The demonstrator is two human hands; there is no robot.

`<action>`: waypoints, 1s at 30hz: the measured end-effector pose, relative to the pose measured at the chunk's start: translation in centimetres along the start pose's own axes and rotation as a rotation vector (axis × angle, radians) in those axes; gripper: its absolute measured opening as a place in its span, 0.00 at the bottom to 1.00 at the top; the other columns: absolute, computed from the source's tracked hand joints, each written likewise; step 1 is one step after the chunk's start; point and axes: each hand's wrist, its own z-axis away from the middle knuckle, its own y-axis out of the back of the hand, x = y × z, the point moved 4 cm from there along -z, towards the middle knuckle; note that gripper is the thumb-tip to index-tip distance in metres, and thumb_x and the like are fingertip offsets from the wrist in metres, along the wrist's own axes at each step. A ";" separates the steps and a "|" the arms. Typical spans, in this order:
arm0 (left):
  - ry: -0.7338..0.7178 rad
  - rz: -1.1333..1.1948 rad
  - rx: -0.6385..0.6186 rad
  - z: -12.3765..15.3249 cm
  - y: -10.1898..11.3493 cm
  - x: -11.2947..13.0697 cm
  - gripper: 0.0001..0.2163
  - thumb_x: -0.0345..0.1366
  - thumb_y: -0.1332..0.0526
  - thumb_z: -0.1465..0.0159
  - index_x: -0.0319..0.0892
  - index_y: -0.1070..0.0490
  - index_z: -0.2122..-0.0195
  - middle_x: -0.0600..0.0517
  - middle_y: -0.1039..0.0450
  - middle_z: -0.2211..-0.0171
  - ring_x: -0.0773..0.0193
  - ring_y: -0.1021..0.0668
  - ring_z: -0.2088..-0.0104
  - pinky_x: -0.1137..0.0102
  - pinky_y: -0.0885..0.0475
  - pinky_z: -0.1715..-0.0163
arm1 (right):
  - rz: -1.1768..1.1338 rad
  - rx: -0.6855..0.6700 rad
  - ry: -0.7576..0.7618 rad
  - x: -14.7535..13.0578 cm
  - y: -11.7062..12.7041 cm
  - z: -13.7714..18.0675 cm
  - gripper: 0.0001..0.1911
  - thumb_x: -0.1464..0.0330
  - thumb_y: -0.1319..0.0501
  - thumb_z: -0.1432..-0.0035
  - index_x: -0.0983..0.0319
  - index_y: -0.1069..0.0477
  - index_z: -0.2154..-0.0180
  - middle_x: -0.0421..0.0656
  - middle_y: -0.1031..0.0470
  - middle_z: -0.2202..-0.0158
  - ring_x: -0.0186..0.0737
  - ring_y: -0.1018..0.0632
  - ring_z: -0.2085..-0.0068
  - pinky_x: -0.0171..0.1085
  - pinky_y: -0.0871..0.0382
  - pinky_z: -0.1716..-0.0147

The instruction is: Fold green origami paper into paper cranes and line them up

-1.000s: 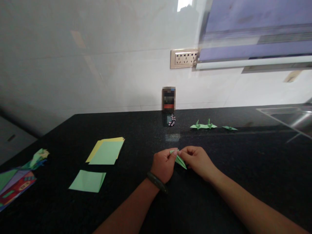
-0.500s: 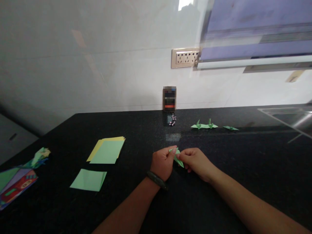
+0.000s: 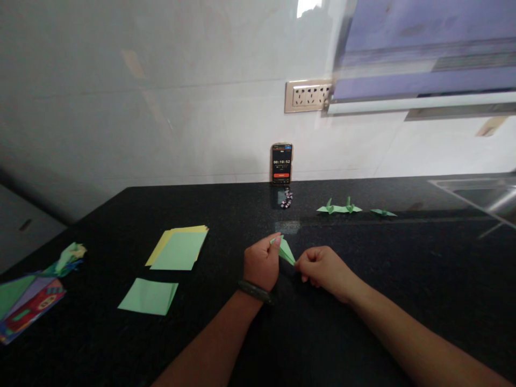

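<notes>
My left hand (image 3: 262,263), with a dark bangle at the wrist, is closed on the upper end of a small folded green paper (image 3: 286,250). The paper is narrow and comes to a point at its lower right. At that point the thumb and index finger of my right hand (image 3: 322,273) pinch the tip. Both hands are just above the black countertop (image 3: 250,215). Further back on the right stand folded green paper cranes (image 3: 339,208), with another small green folded piece (image 3: 384,213) beside them.
On the left lie a stack of yellow and green paper sheets (image 3: 179,250) and a folded green sheet (image 3: 148,296). Colourful packaging (image 3: 34,312) and crumpled paper (image 3: 68,259) are at the far left. A phone (image 3: 281,164) leans on the wall, a beaded strap (image 3: 287,199) before it.
My left hand has shifted slightly left and up with the folded paper. My right fingers have slid to its lower tip, so more of the paper shows between the hands.
</notes>
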 end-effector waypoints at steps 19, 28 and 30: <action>0.013 0.147 -0.124 1.4 -1.6 0.8 0.14 0.39 0.47 0.40 0.40 0.25 0.60 0.47 0.23 0.61 0.60 0.22 0.64 0.67 0.27 0.62 | 0.158 0.166 0.265 -0.5 -0.1 -0.6 0.14 0.63 0.44 0.51 0.63 0.35 0.82 0.38 0.34 0.84 0.30 0.35 0.82 0.29 0.44 0.83; 0.038 0.154 -0.122 1.1 -1.6 0.1 0.16 0.40 0.48 0.39 0.38 0.27 0.56 0.45 0.26 0.57 0.60 0.22 0.62 0.68 0.25 0.64 | 0.121 0.134 0.195 -0.2 -0.2 -0.6 0.14 0.62 0.42 0.51 0.63 0.34 0.83 0.39 0.30 0.84 0.30 0.34 0.83 0.29 0.43 0.84; 0.028 0.143 -0.128 1.1 -1.5 0.3 0.16 0.39 0.48 0.39 0.38 0.27 0.56 0.45 0.26 0.57 0.59 0.22 0.61 0.67 0.26 0.63 | 0.096 0.127 0.165 -0.2 -0.3 -0.6 0.14 0.63 0.42 0.52 0.63 0.35 0.83 0.40 0.30 0.84 0.29 0.35 0.84 0.29 0.43 0.84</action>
